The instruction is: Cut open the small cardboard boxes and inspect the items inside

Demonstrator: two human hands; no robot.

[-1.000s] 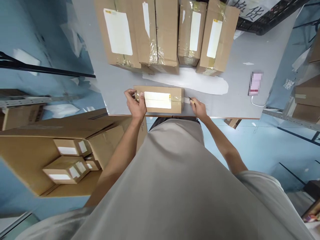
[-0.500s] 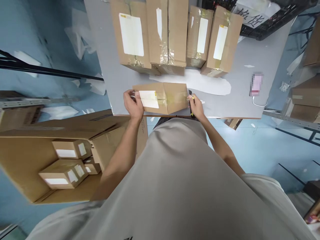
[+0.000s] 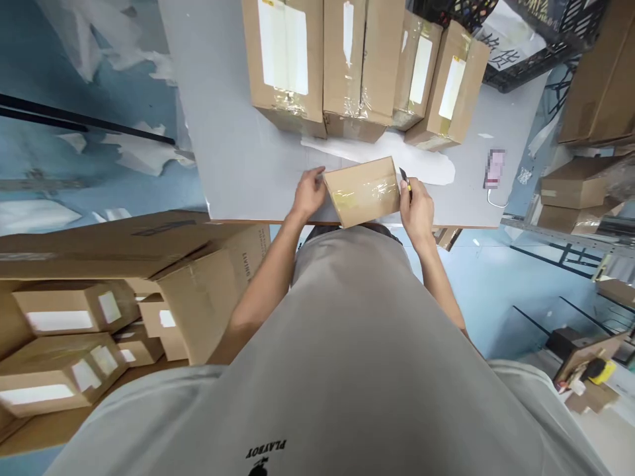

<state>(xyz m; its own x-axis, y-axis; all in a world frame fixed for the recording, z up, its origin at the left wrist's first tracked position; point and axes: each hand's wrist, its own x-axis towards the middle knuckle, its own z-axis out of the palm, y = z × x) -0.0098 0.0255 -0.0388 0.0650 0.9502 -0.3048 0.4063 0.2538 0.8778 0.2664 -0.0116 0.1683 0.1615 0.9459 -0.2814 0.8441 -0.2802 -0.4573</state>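
A small taped cardboard box (image 3: pixel 364 193) lies tilted at the near edge of the grey table, between my hands. My left hand (image 3: pixel 310 193) is beside its left end, fingers apart and the fingertips close to the box corner; it holds nothing. My right hand (image 3: pixel 417 206) is closed round a black and yellow utility knife (image 3: pixel 407 182), its blade pointing up and away, close to the box's right end. No white label shows on the box's upper face. Behind it lies a white paper strip (image 3: pixel 421 162).
Several taped boxes (image 3: pixel 347 63) stand along the back of the grey table (image 3: pixel 218 119). A black crate (image 3: pixel 516 76) is at the back right, a pink device (image 3: pixel 494 168) with a cable at the right. A large open carton (image 3: pixel 208 297) holding boxes stands at the lower left.
The small box has turned, so its labelled face no longer shows. My left hand has let go of its end and opened. The view has shifted, and the knife remains in my right hand.
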